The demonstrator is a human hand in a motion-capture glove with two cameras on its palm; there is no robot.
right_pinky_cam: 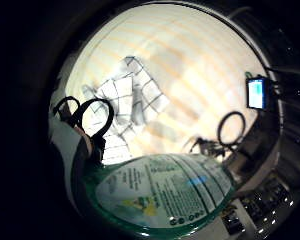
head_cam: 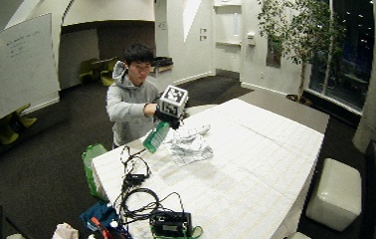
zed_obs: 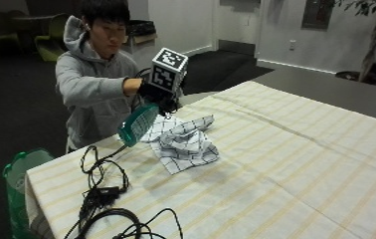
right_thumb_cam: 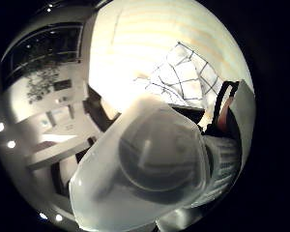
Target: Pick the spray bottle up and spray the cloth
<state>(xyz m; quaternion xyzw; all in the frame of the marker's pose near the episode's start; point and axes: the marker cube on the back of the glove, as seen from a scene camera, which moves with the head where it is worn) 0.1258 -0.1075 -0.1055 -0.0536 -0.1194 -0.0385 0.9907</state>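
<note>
From the outside view, the gloved right hand [zed_obs: 156, 95] has its grip closed round the spray bottle [zed_obs: 137, 124], lifted off the surface [zed_obs: 294, 149], long axis tilted, base down-left, beside the checked cloth [zed_obs: 185, 142]. The little-finger palm view shows the bottle's label close, cloth beyond.

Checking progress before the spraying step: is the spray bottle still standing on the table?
No, the gloved right hand holds the green spray bottle tilted in the air beside the checked cloth.

The spray bottle [right_pinky_cam: 165, 197] bears a printed label; its text is too small to read
</note>
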